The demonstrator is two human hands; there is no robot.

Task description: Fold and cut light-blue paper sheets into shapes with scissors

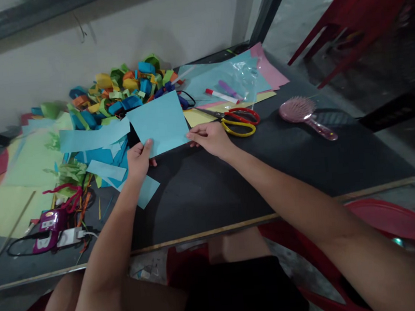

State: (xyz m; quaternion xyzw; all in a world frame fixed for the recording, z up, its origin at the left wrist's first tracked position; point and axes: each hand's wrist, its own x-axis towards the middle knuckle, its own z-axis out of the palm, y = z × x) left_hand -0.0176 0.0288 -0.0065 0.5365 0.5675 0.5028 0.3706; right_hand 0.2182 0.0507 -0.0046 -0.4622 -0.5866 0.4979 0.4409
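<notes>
A light blue sheet of paper (160, 123) is held up flat above the dark table, tilted slightly. My left hand (138, 159) grips its lower left corner, thumb on top and fingers underneath. At the lower right corner, my right hand (211, 138) pinches the sheet between thumb and fingers. Just right of that hand lie scissors (241, 121) with one red and one yellow handle loop. Beside and below my left hand are cut blue paper strips (107, 170), and a longer blue strip (93, 137) lies further left.
Folded paper pieces (114, 91) in several colours are heaped against the wall. A pink hairbrush (303, 113) lies on the right, a red-capped marker (222, 96) behind the scissors. A purple device (50, 229) with cables and yellow paper (9, 209) occupy the left. Red chairs stand around the table.
</notes>
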